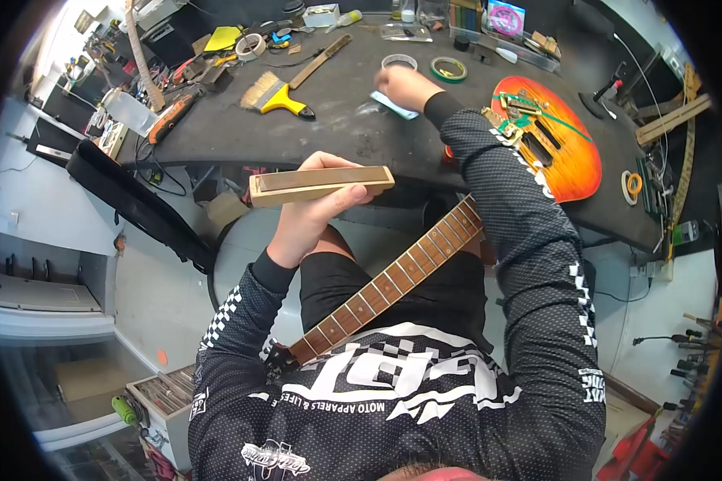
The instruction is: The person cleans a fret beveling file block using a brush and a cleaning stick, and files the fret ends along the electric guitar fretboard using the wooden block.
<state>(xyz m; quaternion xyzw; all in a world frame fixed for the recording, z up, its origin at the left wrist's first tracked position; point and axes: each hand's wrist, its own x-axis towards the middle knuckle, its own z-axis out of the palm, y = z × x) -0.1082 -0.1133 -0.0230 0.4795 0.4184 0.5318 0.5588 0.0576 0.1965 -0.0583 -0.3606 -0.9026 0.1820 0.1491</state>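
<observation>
My left hand (317,204) is wrapped round a wooden block (321,184) with a brown strip along its top, held above my lap. Over the bench, my right hand (409,86) is beside a roll of white tape (399,62) and a light blue slip (394,105); its fingers are smeared by motion. A guitar neck (393,280) with a fretted brown fingerboard lies diagonally across my lap. An orange-red guitar body (569,136) rests on the bench, to the right of my right forearm.
The dark bench (337,128) holds a yellow-handled brush (277,96), a green tape roll (448,70), an orange cutter (172,119) and a clear bottle (128,111). Tools crowd its back edge. A black padded case (140,204) leans at the left.
</observation>
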